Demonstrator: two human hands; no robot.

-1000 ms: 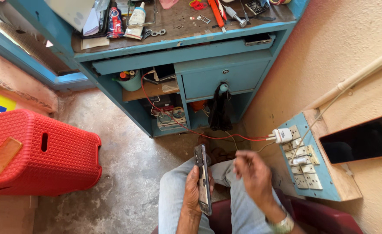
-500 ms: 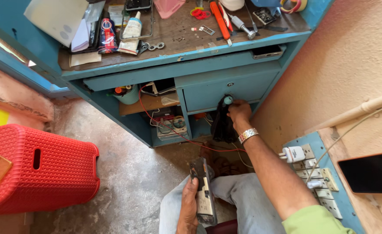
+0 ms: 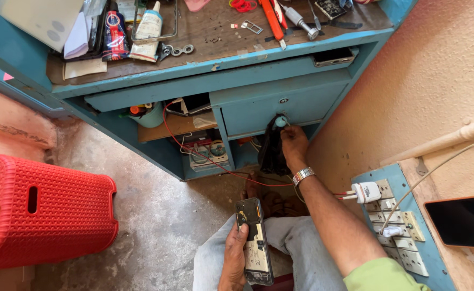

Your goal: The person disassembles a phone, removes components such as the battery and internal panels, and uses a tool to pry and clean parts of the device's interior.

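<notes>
Gripping opened phone (image 3: 255, 242), right hand (image 3: 293, 143) at black cloth (image 3: 272, 151), red stool (image 3: 43, 210) nearby

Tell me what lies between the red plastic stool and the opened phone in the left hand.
In the head view, only bare concrete floor separates the red stool from the opened phone held in the left hand.

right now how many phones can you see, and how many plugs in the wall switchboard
opened phone held in left hand: 1
phone with dark screen on the ledge at right: 1
white plugs in the switchboard, one upper, one lower: 2
total: 4
</notes>
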